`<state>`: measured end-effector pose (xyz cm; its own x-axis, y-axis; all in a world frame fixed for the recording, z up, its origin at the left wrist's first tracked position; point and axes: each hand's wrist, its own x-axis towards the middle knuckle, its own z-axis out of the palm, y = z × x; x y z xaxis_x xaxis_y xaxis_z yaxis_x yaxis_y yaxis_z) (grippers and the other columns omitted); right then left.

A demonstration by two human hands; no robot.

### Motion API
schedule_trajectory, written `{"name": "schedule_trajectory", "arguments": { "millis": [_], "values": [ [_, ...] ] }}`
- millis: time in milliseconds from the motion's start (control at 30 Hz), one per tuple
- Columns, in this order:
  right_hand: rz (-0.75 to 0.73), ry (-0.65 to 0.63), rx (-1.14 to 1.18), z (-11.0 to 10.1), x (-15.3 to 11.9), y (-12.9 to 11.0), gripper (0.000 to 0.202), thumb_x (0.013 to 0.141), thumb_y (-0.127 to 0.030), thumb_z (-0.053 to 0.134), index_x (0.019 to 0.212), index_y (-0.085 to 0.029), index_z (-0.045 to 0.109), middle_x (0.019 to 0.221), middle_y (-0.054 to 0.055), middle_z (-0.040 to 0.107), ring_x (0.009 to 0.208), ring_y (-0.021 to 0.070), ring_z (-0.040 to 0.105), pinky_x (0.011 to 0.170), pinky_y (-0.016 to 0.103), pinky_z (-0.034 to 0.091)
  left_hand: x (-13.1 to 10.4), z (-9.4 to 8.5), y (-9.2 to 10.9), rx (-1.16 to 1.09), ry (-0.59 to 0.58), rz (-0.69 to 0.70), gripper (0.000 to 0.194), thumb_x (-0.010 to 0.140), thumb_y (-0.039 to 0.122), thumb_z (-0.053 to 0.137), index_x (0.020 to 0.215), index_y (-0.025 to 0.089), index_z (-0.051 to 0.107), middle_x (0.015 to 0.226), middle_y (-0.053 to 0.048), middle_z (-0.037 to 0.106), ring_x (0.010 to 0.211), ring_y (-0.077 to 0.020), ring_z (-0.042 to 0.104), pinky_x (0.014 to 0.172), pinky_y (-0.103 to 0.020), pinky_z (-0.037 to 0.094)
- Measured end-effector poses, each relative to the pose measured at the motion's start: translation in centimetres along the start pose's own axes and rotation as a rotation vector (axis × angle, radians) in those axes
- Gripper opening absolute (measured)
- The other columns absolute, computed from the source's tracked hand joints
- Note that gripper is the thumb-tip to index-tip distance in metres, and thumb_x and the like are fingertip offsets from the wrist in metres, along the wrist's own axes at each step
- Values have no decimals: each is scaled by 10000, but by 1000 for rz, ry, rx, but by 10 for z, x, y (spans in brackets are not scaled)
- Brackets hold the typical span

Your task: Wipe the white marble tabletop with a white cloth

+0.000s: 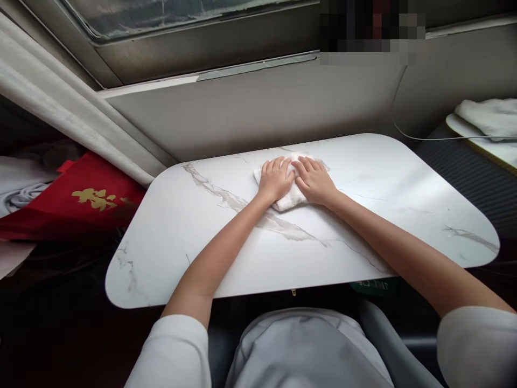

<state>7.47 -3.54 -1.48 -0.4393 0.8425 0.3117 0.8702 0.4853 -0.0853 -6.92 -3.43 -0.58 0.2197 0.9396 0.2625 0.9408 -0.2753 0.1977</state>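
A folded white cloth (291,198) lies on a white marble-patterned table (388,161), a little behind its middle. My left hand (277,179) rests palm down on the left part of the cloth, fingers stretched forward and slightly apart. Beside it, my right hand (314,180) presses on the right part, also palm down with its fingers spread. The two thumbs point toward each other, almost meeting over the cloth. Both palms hide much of the fabric; it shows at the front, between the hands and behind the fingertips.
Behind the table stands a pale wall below a window (169,16). A light curtain (81,102) and a red cloth with gold lettering (40,199) are at left. At right, a white towel (490,116) lies on another surface, with a thin cable (436,139) running toward it.
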Motion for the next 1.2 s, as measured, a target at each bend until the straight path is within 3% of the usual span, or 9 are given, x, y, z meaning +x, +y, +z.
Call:
{"name": "schedule_trajectory", "arguments": {
  "millis": [167, 333, 533, 733, 933, 1067, 1200],
  "values": [
    [-9, -30, -11, -28, -69, -15, 499, 936, -282, 240, 1371, -111, 412, 1449, 171, 415, 1341, 298, 346, 1067, 471, 304, -60, -8, 37, 2, -7, 43, 436, 958, 320, 351, 1361, 188, 456, 1440, -80, 459, 1346, -219, 373, 1169, -421, 203],
    [-3, -32, -9, -55, -135, -34, 496, 918, -306, 276, 1360, -141, 428, 1365, 195, 491, 1274, 339, 424, 1018, 530, 355, -117, -20, 71, -79, -52, 142, 476, 957, 349, 329, 1385, 164, 429, 1470, -102, 418, 1380, -244, 322, 1188, -441, 168],
    [89, -38, 10, -76, -171, -39, 481, 844, -275, 357, 1310, -243, 472, 1261, 170, 569, 1165, 368, 509, 996, 615, 345, -146, -25, 98, -185, -81, 181, 486, 946, 308, 293, 1408, 203, 403, 1491, -114, 387, 1406, -271, 283, 1176, -526, 165],
    [204, 4, 146, -81, -168, -29, 433, 858, -267, 343, 1259, -320, 498, 1098, 115, 621, 1027, 333, 553, 820, 503, 486, -148, -25, 108, -194, -112, 211, 526, 940, 329, 288, 1428, 153, 377, 1506, -161, 346, 1415, -315, 250, 1162, -578, 136],
    [192, 3, 206, -73, -159, -17, 405, 863, -268, 341, 1248, -315, 460, 1300, 90, 541, 1214, 294, 489, 915, 500, 449, -136, -20, 110, -207, -136, 218, 524, 930, 328, 304, 1426, 166, 355, 1508, -151, 345, 1413, -306, 253, 1150, -600, 136],
    [211, -22, 227, -65, -133, 8, 414, 851, -276, 337, 1243, -288, 468, 1357, 101, 510, 1247, 313, 469, 915, 518, 432, -102, -9, 110, -217, -149, 175, 520, 927, 342, 300, 1411, 168, 374, 1506, -143, 349, 1409, -301, 258, 1155, -588, 127],
    [225, -8, 227, -51, -91, 41, 420, 845, -272, 335, 1241, -281, 473, 1297, 93, 559, 1195, 306, 506, 902, 480, 439, -52, 4, 104, -230, -129, 145, 525, 921, 323, 294, 1406, 138, 379, 1487, -155, 370, 1391, -299, 283, 1149, -583, 142]
  ]
}}
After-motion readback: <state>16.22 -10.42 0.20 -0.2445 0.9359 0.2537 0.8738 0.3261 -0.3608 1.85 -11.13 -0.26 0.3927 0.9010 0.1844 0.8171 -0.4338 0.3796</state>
